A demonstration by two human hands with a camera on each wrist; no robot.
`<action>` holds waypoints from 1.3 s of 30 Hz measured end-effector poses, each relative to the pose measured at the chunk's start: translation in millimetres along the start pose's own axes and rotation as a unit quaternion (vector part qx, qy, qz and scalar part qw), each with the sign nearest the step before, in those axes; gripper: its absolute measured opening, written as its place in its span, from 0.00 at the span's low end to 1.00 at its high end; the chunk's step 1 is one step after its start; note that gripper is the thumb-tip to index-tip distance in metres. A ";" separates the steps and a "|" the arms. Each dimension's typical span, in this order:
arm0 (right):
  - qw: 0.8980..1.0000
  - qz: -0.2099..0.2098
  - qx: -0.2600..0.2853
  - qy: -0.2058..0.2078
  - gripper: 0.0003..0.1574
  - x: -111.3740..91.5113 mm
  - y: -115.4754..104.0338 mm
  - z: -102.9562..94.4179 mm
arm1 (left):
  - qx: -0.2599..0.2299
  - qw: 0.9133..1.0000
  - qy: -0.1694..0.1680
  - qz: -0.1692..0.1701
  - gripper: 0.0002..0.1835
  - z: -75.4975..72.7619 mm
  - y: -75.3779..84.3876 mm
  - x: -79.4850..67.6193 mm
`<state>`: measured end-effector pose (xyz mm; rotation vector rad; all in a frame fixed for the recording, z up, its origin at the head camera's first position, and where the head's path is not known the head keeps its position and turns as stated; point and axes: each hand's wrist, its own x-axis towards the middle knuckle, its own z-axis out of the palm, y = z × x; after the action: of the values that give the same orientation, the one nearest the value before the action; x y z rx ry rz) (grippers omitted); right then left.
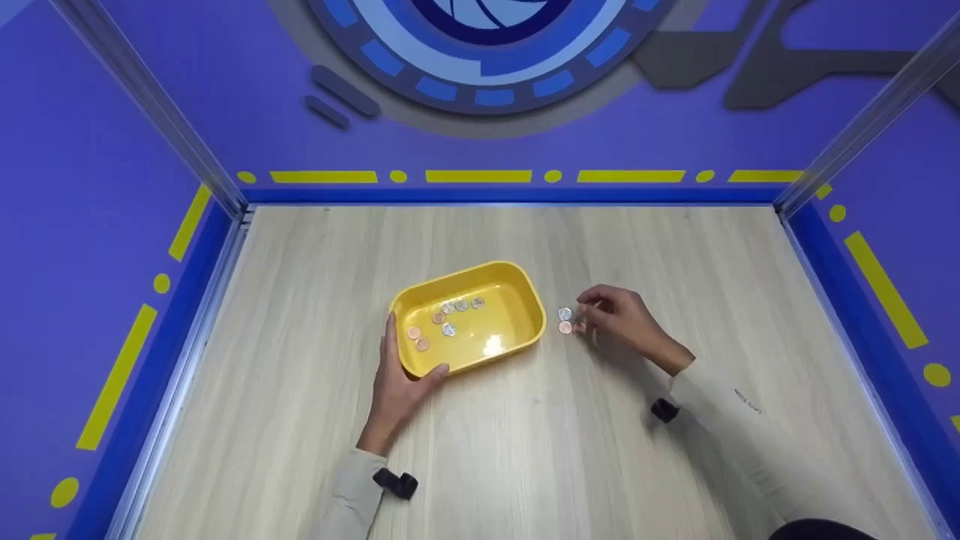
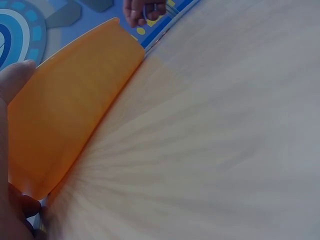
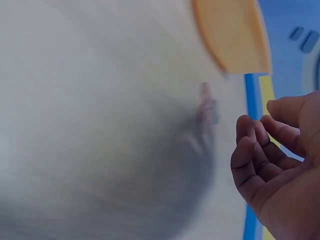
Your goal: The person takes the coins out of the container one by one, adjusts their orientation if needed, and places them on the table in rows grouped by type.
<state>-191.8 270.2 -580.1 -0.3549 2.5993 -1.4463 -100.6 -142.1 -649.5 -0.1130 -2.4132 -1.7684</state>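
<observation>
My left hand grips the left end of a yellow plastic tray, its thumb at the near rim and its fingers along the outer left side. Several silver coins and copper coins lie on the tray's floor, toward the left and the far side. Just right of the tray a silver coin and a copper coin lie on the table. Over these loose coins hovers my right hand, fingers loosely bent, with no coin showing between thumb and fingers in the right wrist view.
The pale wood-grain table runs back to a blue-purple wall with yellow dashes. Side panels with metal edges close it in at left and right. Black wrist cameras sit on both sleeves.
</observation>
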 end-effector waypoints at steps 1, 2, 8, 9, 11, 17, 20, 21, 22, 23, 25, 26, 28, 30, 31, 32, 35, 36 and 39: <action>1.000 -0.007 -0.002 0.002 0.13 2.7 -4.4 -0.8 | 0.000 1.000 0.000 -0.001 0.68 -0.2 -0.1 0.1; 1.000 -0.012 -0.003 0.004 0.13 5.5 -8.6 -1.4 | -0.002 1.000 0.000 -0.002 0.68 -0.4 -0.2 0.2; 0.999 -0.038 -0.005 -0.004 0.10 20.7 -24.2 0.2 | -0.004 1.000 -0.003 -0.005 0.68 -0.8 -0.5 -0.1; 0.999 -0.041 -0.005 -0.007 0.10 23.0 -25.9 1.1 | -0.004 1.000 -0.003 -0.005 0.68 -0.9 -0.5 0.0; 0.999 -0.047 -0.006 -0.013 0.10 27.3 -30.6 3.0 | -0.002 1.000 -0.003 -0.003 0.68 -1.0 -0.5 0.4; 0.997 -0.055 -0.023 -0.039 0.09 42.0 -48.2 9.7 | 0.002 1.000 0.002 -0.001 0.68 -2.0 -0.8 0.8; 0.996 -0.065 -0.030 -0.055 0.09 49.9 -56.5 13.3 | -0.002 1.000 0.001 -0.005 0.69 -2.5 -1.5 0.5; 0.995 -0.069 -0.031 -0.061 0.09 52.4 -58.9 14.4 | -0.004 1.000 0.001 -0.007 0.69 -2.4 -1.6 0.4; 0.995 -0.073 -0.031 -0.066 0.10 54.9 -61.2 15.6 | -0.005 1.000 -0.001 -0.008 0.69 -2.2 -1.7 0.5; 0.994 -0.077 -0.030 -0.071 0.10 57.5 -63.1 17.0 | -0.008 1.000 -0.002 -0.009 0.69 -1.9 -1.9 0.6; 0.993 -0.082 -0.031 -0.080 0.11 61.8 -67.5 19.6 | -0.008 1.000 -0.004 -0.009 0.69 -1.3 -1.9 0.8; 0.992 -0.084 -0.031 -0.085 0.11 63.3 -69.6 21.0 | -0.008 1.000 -0.004 -0.008 0.69 -1.0 -1.8 0.8; 0.991 -0.089 -0.035 -0.094 0.10 66.2 -73.5 24.3 | -0.007 1.000 -0.005 -0.005 0.69 -0.7 -1.4 0.9; 0.989 -0.094 -0.041 -0.103 0.10 69.2 -76.2 27.8 | -0.005 1.000 -0.004 -0.004 0.68 -0.5 -0.9 0.8; 0.988 -0.098 -0.044 -0.108 0.11 70.6 -77.4 29.5 | -0.004 1.000 -0.003 -0.003 0.68 -0.4 -0.4 0.6; 0.987 -0.102 -0.048 -0.113 0.11 72.2 -78.5 31.4 | -0.003 1.000 -0.002 -0.003 0.68 -0.4 -0.1 0.3; 0.984 -0.110 -0.062 -0.123 0.12 76.8 -81.6 37.2 | -0.003 1.000 -0.002 -0.005 0.68 -0.4 0.5 -0.2; 0.984 -0.110 -0.066 -0.126 0.12 78.1 -82.9 39.1 | -0.002 1.000 -0.002 -0.005 0.68 -0.4 0.6 -0.2; 0.982 -0.110 -0.076 -0.134 0.13 82.1 -86.1 45.3 | -0.003 1.000 -0.005 -0.010 0.69 -0.8 0.4 -0.1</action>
<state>-248.4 166.9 -531.7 -0.8201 2.5160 -1.1627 -100.4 -142.7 -648.9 -0.1001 -2.4251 -1.7871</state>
